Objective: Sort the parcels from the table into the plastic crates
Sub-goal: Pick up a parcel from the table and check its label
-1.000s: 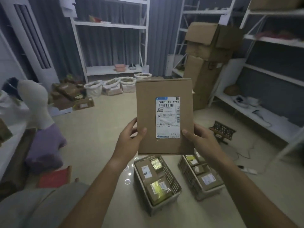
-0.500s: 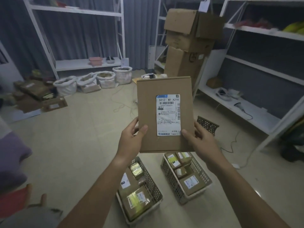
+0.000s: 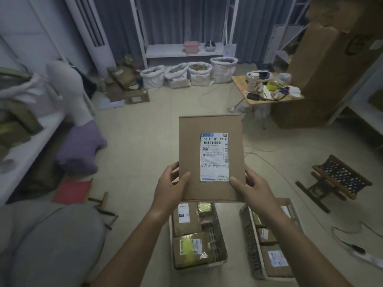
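Cardboard fills the middle of your view: a flat brown cardboard parcel [image 3: 210,157] with a white shipping label [image 3: 214,156] on its face, held upright in the air above the floor. Your left hand [image 3: 170,188] grips its lower left edge, thumb pressed on the front and fingers curled behind; your right hand [image 3: 251,189] pinches the lower right corner the same way, thumb tip touching the bottom of the label. Below the parcel, on the pale tiled floor [image 3: 145,131], stand two white slotted plastic crates side by side. The left crate [image 3: 217,235] holds several brown labelled packages, one with yellow tape; the right crate [image 3: 248,241], partly hidden by your right forearm, holds more brown packages with white labels. Farther back, four white sacks [image 3: 188,74] sit in a row under a white metal shelf [image 3: 165,51], and a small wooden counter [image 3: 267,90] cluttered with tape rolls stands beside a tall cardboard box [image 3: 323,75]. A folding stool [image 3: 339,177] with a dark patterned seat rests at the right.
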